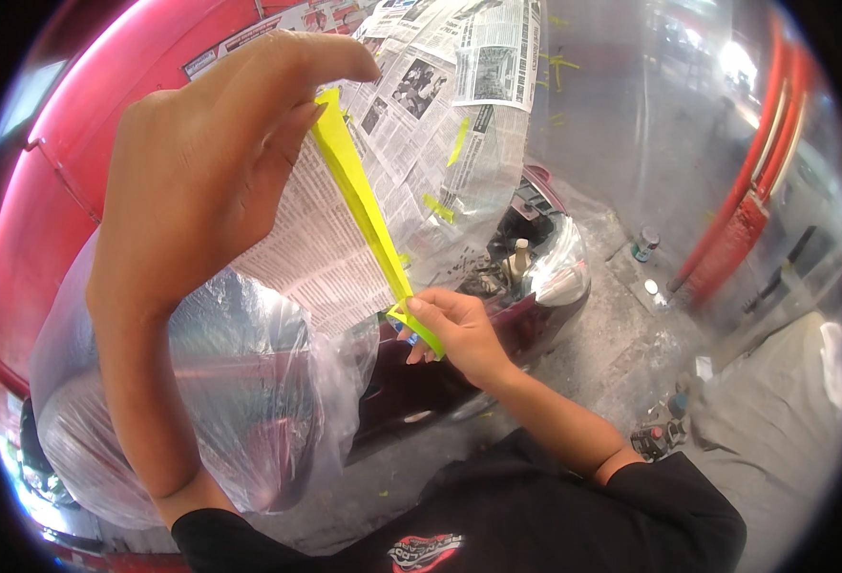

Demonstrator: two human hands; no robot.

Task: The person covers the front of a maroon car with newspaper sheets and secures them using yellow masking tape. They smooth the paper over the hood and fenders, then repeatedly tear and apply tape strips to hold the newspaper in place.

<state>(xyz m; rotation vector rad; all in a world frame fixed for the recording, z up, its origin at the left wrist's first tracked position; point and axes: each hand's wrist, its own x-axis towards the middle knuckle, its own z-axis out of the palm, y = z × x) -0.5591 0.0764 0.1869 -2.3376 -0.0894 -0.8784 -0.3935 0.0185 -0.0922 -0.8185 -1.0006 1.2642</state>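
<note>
A newspaper sheet (pixel 311 244) hangs between my hands, with a strip of yellow masking tape (pixel 368 222) along its right edge. High on the left, my left hand (pixel 201 172) is closed at the sheet's top corner, thumb against the tape's upper end and index finger reaching past it; its other fingers are partly hidden. My right hand (pixel 454 334) pinches the lower end of the tape, where it folds over below the paper. Behind the sheet, more newspaper (pixel 421 105) covers the car's upper part, held by short yellow tape pieces (pixel 437 208).
Clear plastic film (pixel 240 382) drapes the car's side at left. An exposed headlight (pixel 559 263) and dark red bodywork (pixel 402 401) lie beyond my right hand. On the concrete floor stand a small can (pixel 644 244) and a red post (pixel 726 250).
</note>
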